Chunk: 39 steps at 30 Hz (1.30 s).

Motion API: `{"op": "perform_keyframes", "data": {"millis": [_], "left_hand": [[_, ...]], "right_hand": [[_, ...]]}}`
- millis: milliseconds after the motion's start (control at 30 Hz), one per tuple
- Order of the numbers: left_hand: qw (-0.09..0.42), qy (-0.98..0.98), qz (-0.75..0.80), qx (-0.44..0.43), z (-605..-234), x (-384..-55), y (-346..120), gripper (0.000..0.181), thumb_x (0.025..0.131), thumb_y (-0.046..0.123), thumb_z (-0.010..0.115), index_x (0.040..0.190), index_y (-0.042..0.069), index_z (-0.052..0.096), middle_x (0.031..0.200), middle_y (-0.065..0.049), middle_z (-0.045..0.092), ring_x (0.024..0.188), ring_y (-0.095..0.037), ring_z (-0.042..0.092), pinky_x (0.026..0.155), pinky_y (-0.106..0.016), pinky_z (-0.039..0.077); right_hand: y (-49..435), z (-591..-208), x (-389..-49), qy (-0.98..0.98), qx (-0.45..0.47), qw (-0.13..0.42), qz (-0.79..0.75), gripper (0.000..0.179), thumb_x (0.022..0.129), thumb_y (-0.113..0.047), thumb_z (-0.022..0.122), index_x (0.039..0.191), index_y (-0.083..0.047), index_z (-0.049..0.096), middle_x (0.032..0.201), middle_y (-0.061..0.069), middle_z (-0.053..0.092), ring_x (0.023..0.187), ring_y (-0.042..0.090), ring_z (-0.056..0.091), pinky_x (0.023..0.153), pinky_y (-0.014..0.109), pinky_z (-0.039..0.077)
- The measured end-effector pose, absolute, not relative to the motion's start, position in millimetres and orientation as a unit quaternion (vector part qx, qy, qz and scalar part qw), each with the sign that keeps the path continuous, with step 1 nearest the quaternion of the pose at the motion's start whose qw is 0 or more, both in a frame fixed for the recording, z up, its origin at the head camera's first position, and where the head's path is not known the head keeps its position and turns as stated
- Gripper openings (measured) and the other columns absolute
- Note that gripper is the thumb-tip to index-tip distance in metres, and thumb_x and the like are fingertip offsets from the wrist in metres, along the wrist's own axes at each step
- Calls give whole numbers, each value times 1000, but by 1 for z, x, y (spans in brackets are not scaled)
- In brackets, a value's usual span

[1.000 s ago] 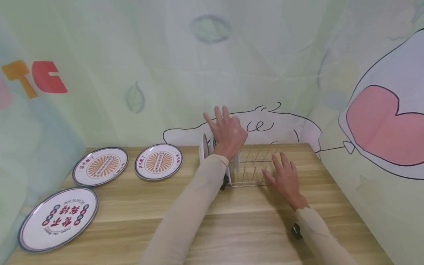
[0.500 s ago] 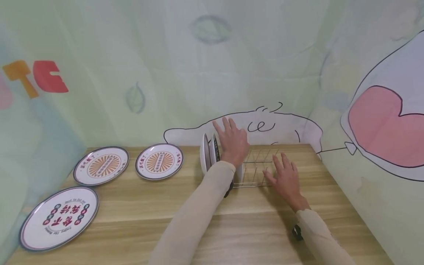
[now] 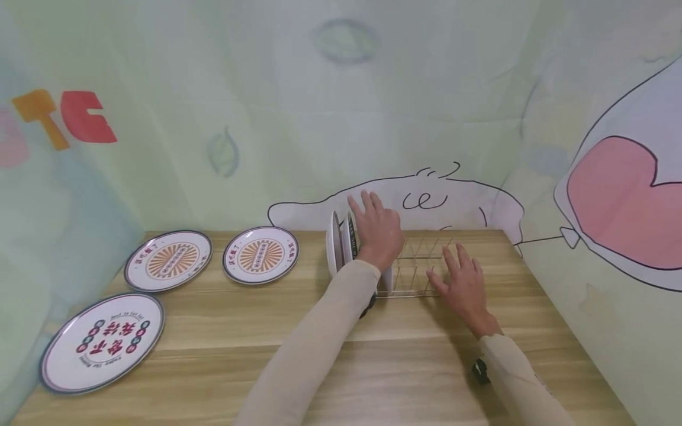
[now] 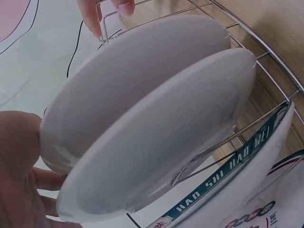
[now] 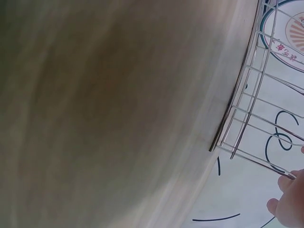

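A wire dish rack (image 3: 410, 294) stands at the back of the table and holds several plates on edge. My left hand (image 3: 379, 236) is over its middle. In the left wrist view the left palm (image 4: 16, 156) lies against a white plate (image 4: 142, 71), with fingers reaching behind a nearer plate (image 4: 161, 137); they pinch at the rims, the thumb tip hidden. A plate with a green lettered rim (image 4: 228, 171) stands beside them. My right hand (image 3: 460, 290), fingers spread, touches the rack's right end; its fingertips (image 5: 285, 184) show at the wire corner in the right wrist view.
Flat on the wooden table (image 3: 426, 367) at left lie a large oval plate (image 3: 101, 378) and two smaller plates with orange sunburst prints, one further left (image 3: 151, 245) and one (image 3: 240, 251) nearer the rack. A printed cloth (image 3: 256, 148) hangs behind and at both sides.
My left hand has moved down and to the right along the rack, uncovering the plates at its left end. My right hand has stayed at the rack's right end.
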State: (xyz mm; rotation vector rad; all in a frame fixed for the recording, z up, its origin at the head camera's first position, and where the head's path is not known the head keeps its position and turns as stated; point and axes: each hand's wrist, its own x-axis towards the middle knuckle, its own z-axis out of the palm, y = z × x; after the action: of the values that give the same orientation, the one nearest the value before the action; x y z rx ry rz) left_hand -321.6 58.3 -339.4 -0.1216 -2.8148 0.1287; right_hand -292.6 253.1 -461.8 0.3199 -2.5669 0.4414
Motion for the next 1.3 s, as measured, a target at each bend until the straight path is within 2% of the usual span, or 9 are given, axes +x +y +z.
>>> {"op": "perform_keyframes", "data": {"millis": [100,200,333,767,1033,1200,1300], "left_hand": [[152,-987,42,-40,-339,-321,57,26,86,35,52,68,18,62,144,-17,39,138,-37,25,108,-64,11],[139,-988,46,-38,-338,-319,55,27,88,36,49,91,16,67,145,-17,38,138,-37,24,109,-63,11],[131,-989,51,-41,-338,-318,53,39,89,39,48,116,15,62,145,-17,37,138,-37,24,108,-64,10],[120,-991,31,-54,-340,-319,48,47,88,39,44,126,15,55,146,-19,35,139,-38,22,108,-64,7],[138,-988,-28,-67,-324,-312,39,49,94,39,32,131,11,48,141,-17,40,137,-36,26,109,-60,15],[175,-973,-140,-59,-297,-303,23,51,93,42,38,133,9,43,131,-12,50,128,-30,38,107,-53,25],[180,-959,-215,-45,-280,-298,4,53,93,42,42,136,11,40,131,-11,51,124,-29,42,104,-49,31]], "right_hand": [[253,-461,-292,-947,117,254,160,67,81,-40,64,133,-3,45,140,28,36,127,43,37,106,58,23],[253,-461,-292,-947,117,256,152,67,81,-41,64,133,-3,45,139,28,37,126,43,38,105,59,24],[253,-462,-293,-947,117,262,147,67,81,-42,64,132,-3,46,139,28,38,125,43,40,104,59,27],[253,-461,-292,-951,113,244,153,67,83,-43,62,134,-4,43,142,28,35,128,43,36,105,59,24],[257,-461,-292,-948,116,253,155,67,82,-42,63,134,-4,44,141,28,36,128,42,37,105,59,25],[256,-461,-294,-948,119,253,151,67,82,-42,62,134,-4,44,143,27,34,128,42,37,105,58,25],[255,-462,-293,-950,120,249,146,67,82,-42,62,134,-4,43,142,27,34,127,43,37,105,59,26]]}}
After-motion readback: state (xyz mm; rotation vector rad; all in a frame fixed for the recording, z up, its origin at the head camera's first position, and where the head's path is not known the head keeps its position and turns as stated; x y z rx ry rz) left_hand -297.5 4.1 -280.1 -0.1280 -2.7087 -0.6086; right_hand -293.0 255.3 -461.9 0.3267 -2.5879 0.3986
